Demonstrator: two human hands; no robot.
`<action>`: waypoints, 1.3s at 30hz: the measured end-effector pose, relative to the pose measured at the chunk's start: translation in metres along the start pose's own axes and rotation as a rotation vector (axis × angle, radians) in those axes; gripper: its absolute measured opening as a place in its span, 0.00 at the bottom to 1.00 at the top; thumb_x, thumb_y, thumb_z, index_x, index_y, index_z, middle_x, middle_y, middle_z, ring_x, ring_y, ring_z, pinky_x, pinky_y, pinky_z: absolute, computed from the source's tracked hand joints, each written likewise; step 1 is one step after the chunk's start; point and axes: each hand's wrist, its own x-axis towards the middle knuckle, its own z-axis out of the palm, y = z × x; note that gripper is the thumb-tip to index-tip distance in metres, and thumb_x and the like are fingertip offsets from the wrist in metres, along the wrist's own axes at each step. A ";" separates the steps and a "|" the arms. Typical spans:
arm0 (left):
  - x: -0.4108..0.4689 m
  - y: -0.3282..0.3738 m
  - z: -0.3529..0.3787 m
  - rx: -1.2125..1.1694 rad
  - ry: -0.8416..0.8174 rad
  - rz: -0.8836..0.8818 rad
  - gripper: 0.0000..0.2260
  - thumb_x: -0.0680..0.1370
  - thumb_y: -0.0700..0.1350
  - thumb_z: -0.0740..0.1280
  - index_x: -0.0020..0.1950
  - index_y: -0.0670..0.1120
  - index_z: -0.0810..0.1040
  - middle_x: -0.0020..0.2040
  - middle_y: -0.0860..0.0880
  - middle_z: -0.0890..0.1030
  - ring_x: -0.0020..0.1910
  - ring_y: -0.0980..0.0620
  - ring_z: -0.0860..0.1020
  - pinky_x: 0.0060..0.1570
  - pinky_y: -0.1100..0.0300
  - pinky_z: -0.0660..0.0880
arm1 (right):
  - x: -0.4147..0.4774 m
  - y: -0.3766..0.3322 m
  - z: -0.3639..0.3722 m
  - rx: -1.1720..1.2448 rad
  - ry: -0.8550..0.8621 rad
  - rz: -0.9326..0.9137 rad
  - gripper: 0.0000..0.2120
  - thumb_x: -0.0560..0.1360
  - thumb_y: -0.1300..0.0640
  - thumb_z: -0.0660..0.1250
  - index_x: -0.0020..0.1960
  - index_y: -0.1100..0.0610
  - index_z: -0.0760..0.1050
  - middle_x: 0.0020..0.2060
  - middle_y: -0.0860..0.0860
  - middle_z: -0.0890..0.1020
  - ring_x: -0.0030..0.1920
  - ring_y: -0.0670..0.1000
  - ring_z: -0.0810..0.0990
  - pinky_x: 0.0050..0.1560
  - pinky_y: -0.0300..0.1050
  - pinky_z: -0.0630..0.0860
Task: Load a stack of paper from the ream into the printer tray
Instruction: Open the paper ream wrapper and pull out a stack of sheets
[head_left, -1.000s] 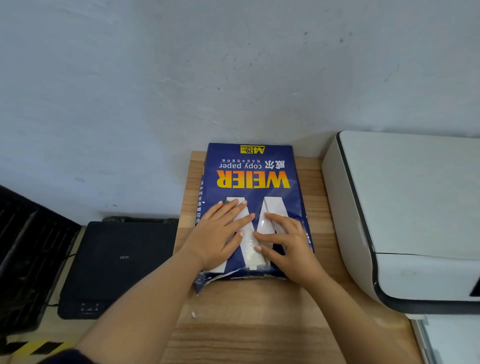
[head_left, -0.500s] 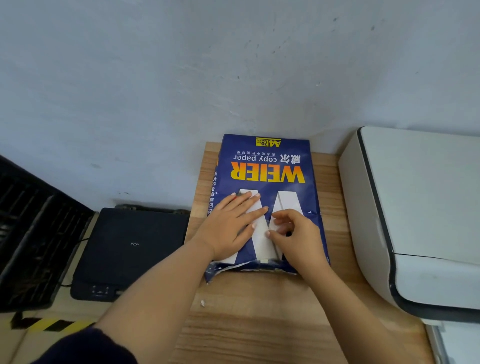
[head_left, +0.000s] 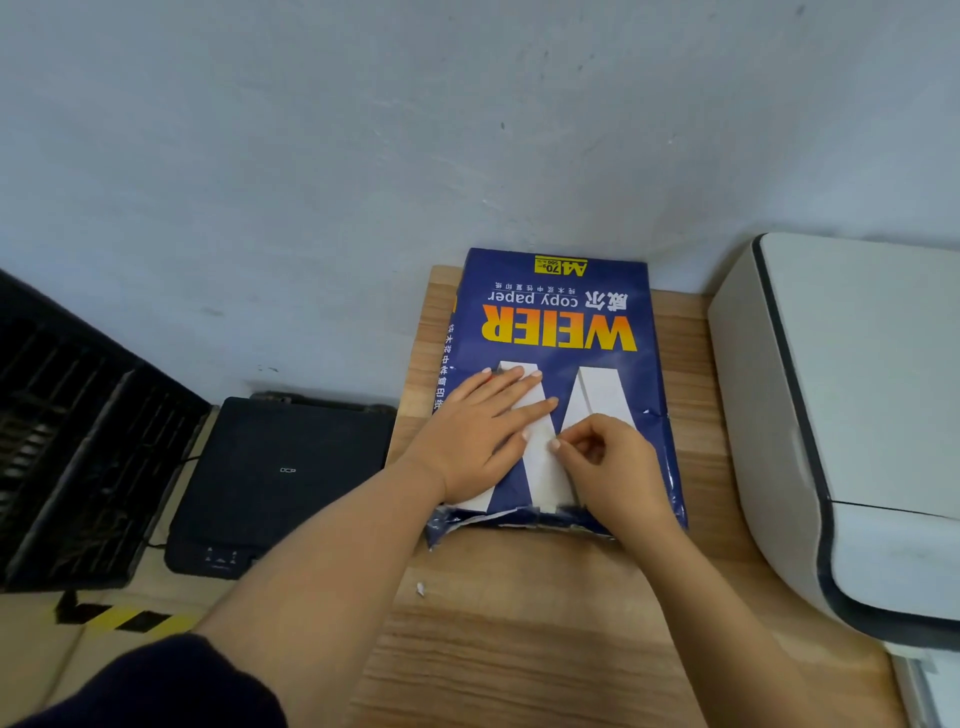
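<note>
Lying under both hands, ream (head_left: 563, 332): left fingers (head_left: 511, 395) spread flat, right fingers (head_left: 582, 441) pinching wrapper.

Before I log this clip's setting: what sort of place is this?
Probably an office print corner: a large white printer beside a blue wrapped ream of copy paper on a wooden table, and a black flatbed scanner lower down.
</note>
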 end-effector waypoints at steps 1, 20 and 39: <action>0.000 0.000 0.000 -0.002 -0.002 -0.001 0.21 0.82 0.51 0.47 0.76 0.56 0.58 0.78 0.51 0.56 0.77 0.53 0.51 0.75 0.58 0.41 | -0.001 0.001 -0.001 0.015 -0.003 -0.010 0.02 0.73 0.55 0.70 0.43 0.53 0.78 0.39 0.48 0.81 0.39 0.45 0.77 0.37 0.33 0.71; 0.000 0.004 -0.003 -0.004 -0.039 -0.027 0.25 0.80 0.60 0.53 0.76 0.58 0.55 0.79 0.53 0.52 0.77 0.55 0.47 0.74 0.59 0.39 | -0.049 0.030 -0.043 -0.007 -0.327 -0.357 0.06 0.66 0.45 0.72 0.40 0.46 0.83 0.47 0.41 0.74 0.56 0.47 0.72 0.54 0.35 0.72; -0.001 0.005 -0.004 -0.015 -0.034 -0.023 0.25 0.79 0.60 0.53 0.76 0.58 0.55 0.79 0.53 0.51 0.77 0.55 0.47 0.74 0.59 0.39 | -0.078 0.034 -0.048 -0.110 -0.515 -0.551 0.07 0.68 0.43 0.73 0.39 0.46 0.82 0.44 0.40 0.78 0.59 0.47 0.72 0.59 0.47 0.71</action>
